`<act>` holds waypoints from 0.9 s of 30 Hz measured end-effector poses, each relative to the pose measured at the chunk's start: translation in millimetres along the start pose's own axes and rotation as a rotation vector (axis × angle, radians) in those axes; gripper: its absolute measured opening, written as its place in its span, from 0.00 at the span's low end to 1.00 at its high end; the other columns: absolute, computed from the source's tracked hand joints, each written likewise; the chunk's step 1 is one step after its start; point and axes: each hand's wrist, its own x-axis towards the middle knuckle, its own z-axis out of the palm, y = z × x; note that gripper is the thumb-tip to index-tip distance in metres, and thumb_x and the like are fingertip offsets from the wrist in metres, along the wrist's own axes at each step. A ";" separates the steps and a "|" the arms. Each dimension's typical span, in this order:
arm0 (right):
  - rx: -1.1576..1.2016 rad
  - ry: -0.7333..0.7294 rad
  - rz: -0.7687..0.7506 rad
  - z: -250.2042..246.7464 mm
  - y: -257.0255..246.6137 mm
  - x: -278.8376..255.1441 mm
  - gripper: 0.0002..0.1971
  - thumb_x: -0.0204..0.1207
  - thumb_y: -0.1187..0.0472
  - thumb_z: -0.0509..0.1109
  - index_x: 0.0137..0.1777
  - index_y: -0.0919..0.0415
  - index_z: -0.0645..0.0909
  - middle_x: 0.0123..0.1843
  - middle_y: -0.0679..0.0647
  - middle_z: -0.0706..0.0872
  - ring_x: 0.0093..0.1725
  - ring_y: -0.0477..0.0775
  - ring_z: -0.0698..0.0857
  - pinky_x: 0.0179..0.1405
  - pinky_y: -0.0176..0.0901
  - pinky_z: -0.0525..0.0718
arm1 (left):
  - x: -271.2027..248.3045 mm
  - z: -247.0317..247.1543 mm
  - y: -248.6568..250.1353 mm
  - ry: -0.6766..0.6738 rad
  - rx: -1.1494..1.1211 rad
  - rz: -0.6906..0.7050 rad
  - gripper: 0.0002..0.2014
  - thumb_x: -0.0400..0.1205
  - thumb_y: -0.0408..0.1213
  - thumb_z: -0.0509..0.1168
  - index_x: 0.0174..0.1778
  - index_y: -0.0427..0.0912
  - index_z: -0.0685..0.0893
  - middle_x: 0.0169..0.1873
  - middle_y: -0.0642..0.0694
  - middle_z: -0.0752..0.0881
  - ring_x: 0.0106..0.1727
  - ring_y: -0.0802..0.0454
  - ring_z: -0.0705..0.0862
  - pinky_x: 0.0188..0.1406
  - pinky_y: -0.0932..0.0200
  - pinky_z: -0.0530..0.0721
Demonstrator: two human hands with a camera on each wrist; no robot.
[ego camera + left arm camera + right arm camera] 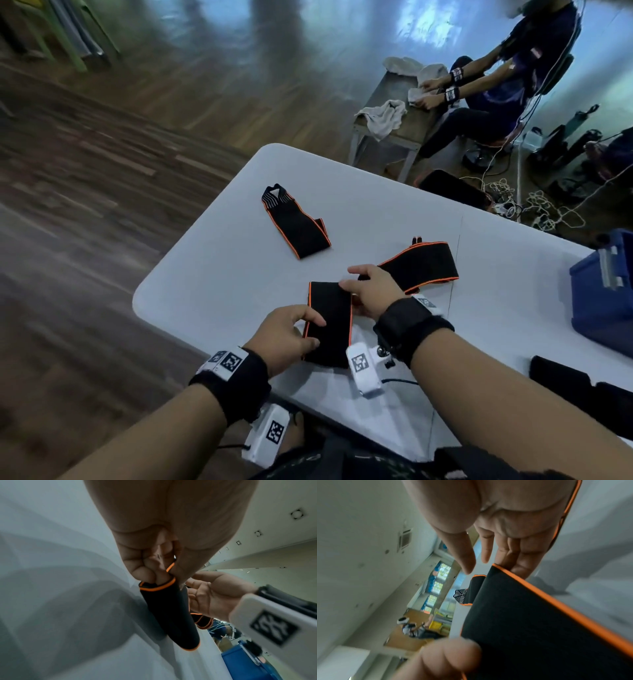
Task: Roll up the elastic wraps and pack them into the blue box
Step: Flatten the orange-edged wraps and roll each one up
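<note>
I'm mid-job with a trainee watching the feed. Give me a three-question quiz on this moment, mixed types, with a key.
1. True or false: the left hand pinches the near wrap at its left edge.
2. Multiple choice: the blue box stands at the table's A) far left corner, B) right edge, C) middle.
3. Fill in: the wraps are black with ___ edging.

Key: 1 true, fingers curled on the orange edge in the left wrist view. 2 B. 3 orange; the far wrap shows it too. The right hand has straight fingers at the near wrap's far end.
</note>
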 end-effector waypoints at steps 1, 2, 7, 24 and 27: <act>0.087 -0.012 0.027 2.3 -6.6 2.6 0.21 0.76 0.68 0.75 0.69 0.60 0.77 0.57 0.66 0.85 0.48 0.62 0.88 0.48 0.60 0.89 | -1.2 -2.6 -0.8 -0.002 0.004 0.012 0.13 0.75 0.25 0.74 0.46 0.49 0.88 0.16 0.54 0.80 0.21 0.53 0.75 0.30 0.63 0.77; 0.179 -0.024 0.054 4.1 -13.3 6.0 0.21 0.78 0.73 0.71 0.69 0.61 0.77 0.53 0.66 0.85 0.46 0.62 0.87 0.45 0.59 0.88 | -2.3 -5.4 -0.4 -0.003 0.012 0.022 0.12 0.75 0.24 0.74 0.47 0.47 0.87 0.16 0.57 0.80 0.20 0.56 0.74 0.29 0.65 0.76; 0.350 -0.054 0.112 6.2 -43.3 18.6 0.27 0.76 0.84 0.54 0.68 0.63 0.78 0.44 0.66 0.82 0.43 0.61 0.84 0.49 0.57 0.85 | 2.4 -20.0 3.2 -0.015 0.008 0.050 0.12 0.76 0.26 0.74 0.47 0.48 0.87 0.15 0.54 0.75 0.17 0.58 0.71 0.25 0.68 0.72; 0.335 0.073 -0.001 -23.3 -64.5 33.1 0.25 0.72 0.84 0.66 0.66 0.63 0.81 0.56 0.67 0.89 0.49 0.65 0.90 0.51 0.56 0.90 | 98.3 -82.2 19.5 0.073 -0.004 0.197 0.16 0.81 0.37 0.71 0.62 0.54 0.79 0.43 0.54 0.88 0.37 0.44 0.87 0.42 0.49 0.86; 0.325 0.089 -0.034 -23.3 -56.3 28.8 0.29 0.69 0.82 0.70 0.67 0.56 0.78 0.58 0.68 0.89 0.51 0.67 0.90 0.50 0.55 0.89 | 159.2 -115.9 25.1 0.300 0.165 0.190 0.17 0.82 0.39 0.69 0.66 0.49 0.79 0.48 0.53 0.88 0.46 0.48 0.86 0.52 0.53 0.81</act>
